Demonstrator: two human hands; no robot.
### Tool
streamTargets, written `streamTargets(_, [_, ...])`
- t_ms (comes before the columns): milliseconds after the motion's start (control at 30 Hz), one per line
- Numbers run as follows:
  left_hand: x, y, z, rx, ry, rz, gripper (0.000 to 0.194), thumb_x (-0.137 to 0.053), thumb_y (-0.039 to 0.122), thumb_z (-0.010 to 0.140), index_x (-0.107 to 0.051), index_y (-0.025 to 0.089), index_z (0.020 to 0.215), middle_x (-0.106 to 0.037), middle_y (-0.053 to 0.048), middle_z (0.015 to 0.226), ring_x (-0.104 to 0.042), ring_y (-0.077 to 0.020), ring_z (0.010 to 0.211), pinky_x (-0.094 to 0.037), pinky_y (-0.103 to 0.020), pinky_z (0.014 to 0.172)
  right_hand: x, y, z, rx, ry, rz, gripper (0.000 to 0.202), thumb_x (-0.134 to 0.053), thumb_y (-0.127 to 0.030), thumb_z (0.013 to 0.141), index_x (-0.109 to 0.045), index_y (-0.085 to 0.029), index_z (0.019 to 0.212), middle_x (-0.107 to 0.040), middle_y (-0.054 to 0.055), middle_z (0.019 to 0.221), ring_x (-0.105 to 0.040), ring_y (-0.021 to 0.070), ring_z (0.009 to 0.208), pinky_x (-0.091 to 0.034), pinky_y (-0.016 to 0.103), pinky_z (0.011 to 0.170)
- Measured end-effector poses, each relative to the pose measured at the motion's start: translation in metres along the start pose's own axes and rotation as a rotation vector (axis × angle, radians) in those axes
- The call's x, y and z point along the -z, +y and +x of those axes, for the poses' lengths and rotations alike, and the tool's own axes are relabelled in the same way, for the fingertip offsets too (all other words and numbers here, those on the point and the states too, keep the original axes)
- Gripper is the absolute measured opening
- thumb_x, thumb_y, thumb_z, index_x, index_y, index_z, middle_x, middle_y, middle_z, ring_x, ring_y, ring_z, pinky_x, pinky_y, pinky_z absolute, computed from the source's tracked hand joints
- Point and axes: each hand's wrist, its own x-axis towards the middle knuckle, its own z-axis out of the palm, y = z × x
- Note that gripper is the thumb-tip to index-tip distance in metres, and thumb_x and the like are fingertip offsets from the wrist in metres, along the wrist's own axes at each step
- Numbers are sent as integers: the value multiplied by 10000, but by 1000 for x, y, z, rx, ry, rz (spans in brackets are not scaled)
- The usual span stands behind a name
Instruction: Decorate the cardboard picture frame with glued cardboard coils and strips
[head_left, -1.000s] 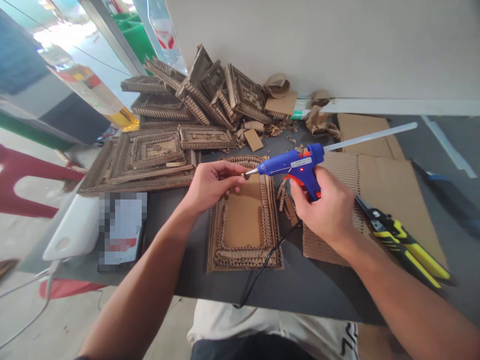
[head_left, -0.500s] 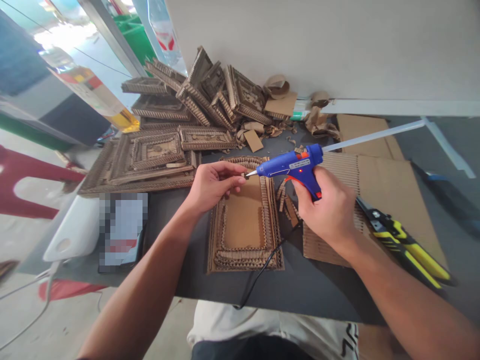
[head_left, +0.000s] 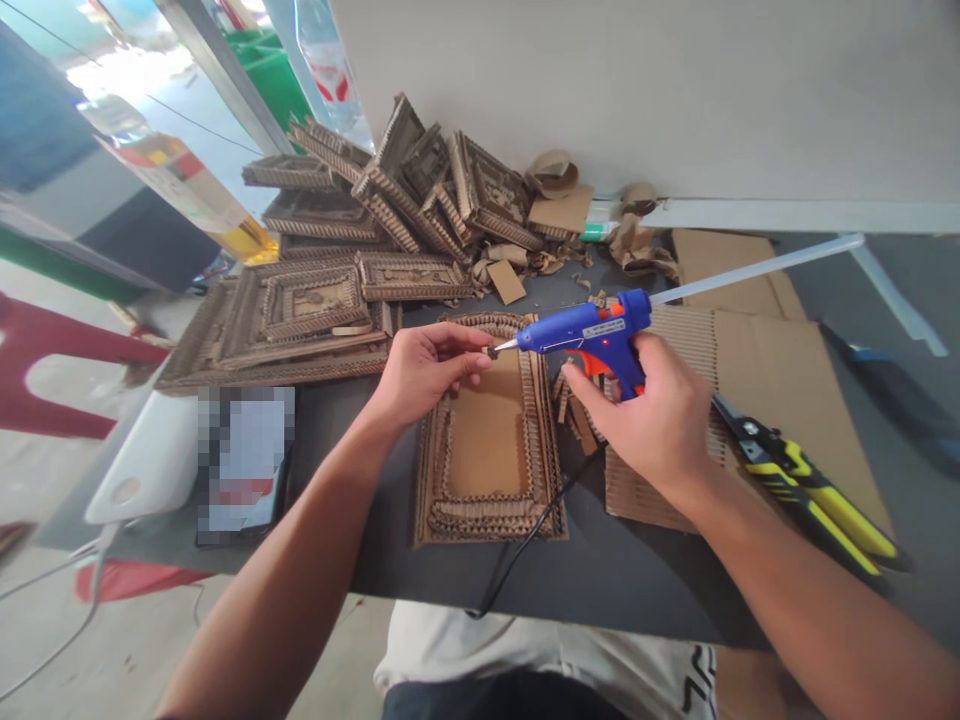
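My right hand [head_left: 652, 405] is wrapped round the grip of a blue hot glue gun [head_left: 581, 328], with a long clear glue stick [head_left: 761, 270] standing out of its back end. A red light glows on its side. Between thumb and fingertips, my left hand [head_left: 431, 370] pinches a small piece of cardboard [head_left: 492, 352]; the gun's nozzle is at that piece. Both hands are over a rectangular cardboard frame [head_left: 491, 515] edged with corrugated strips, which lies flat on the dark table [head_left: 615, 575]. My left hand hides part of the frame's upper left.
Behind are stacked cardboard frames [head_left: 315, 215] and scraps [head_left: 506, 282]. Yellow-and-black pliers [head_left: 814, 500] lie on cardboard sheets [head_left: 795, 400] at the right. A phone [head_left: 247, 465] and a white power strip [head_left: 146, 460] are at the left. The gun's black cord [head_left: 517, 555] crosses the frame.
The glue gun has shifted very slightly to the right. My right thumb has moved a little left and my grip on the handle has loosened. My left hand stays put.
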Motion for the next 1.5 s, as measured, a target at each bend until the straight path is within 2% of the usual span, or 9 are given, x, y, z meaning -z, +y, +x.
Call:
streamTargets(200, [0, 0, 0, 7, -4, 15, 249, -850, 262, 701, -784, 135, 904, -705, -31, 643, -634, -104, 539, -436, -180, 444, 1, -1, 1, -12, -9, 1, 361, -769, -499, 781, -550, -223, 862, -592, -10, 630, -564, 182, 546, -426, 304, 513])
streamTargets(400, [0, -2, 0, 6, -3, 12, 255, -856, 272, 700, -785, 137, 905, -701, -31, 628, -628, -106, 532, -434, -185, 440, 2, 0, 1, -9, -21, 5, 244, -728, -390, 800, -564, -217, 852, -544, -37, 579, -494, 151, 489, -407, 294, 517])
streamTargets(567, [0, -1, -1, 19, -7, -2, 252, -856, 262, 700, -780, 140, 907, -711, -28, 662, -626, -96, 539, -438, -176, 443, 1, 1, 1, 27, -2, -1, 158, -679, -322, 829, -583, -198, 852, -554, -20, 588, -513, 156, 514, -399, 288, 525])
streamTargets(1133, [1, -4, 0, 28, -4, -3, 286, -858, 271, 703, -781, 138, 944, -753, -61, 756, -653, -104, 563, -439, -172, 429, 1, 1, 0, 38, -15, 20, 135, -645, -312, 862, -591, -196, 907, -574, -2, 630, -499, 153, 504, -392, 292, 510])
streamTargets(1500, [1, -5, 1, 27, -10, 0, 282, -859, 275, 708, -783, 135, 942, -709, -37, 641, -635, -103, 531, -420, -173, 424, 0, 3, -1, 57, -46, 31, 135, -635, -281, 880, -602, -190, 975, -603, 19, 682, -573, 187, 579, -446, 307, 554])
